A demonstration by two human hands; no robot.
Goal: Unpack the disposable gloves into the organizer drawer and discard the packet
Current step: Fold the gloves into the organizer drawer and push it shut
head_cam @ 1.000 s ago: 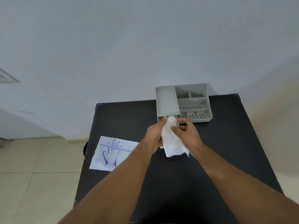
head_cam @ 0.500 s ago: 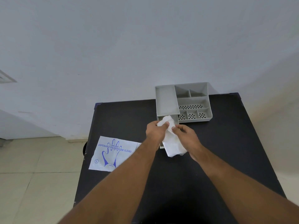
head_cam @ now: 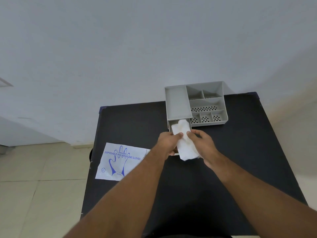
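Table first: I see a black square top that fills most of my view, set against a pale wall, with beige floor tiles off to its left. Next in size is the grey organizer at the far edge of the table. It has one long plain compartment on its left and smaller compartments on its right, several with perforated floors. Its drawer is pulled out toward me from under the long compartment, though I only see a bit of its near-left wall and a pale front edge below my hands.

On the left part of the table lies the packet, flat, printed in blue with a glove outline and the words "Disposable Polyethylene Gloves". One corner of it hangs past the table's left edge, and my left forearm crosses over its right end.

Over the open drawer I hold the gloves, a crumpled white wad whose far end sits in the drawer while the near end spills out past its front. My left hand pinches the wad's left side, thumb and fingers closed on it. My right hand pinches the right side the same way, closed on the wad.
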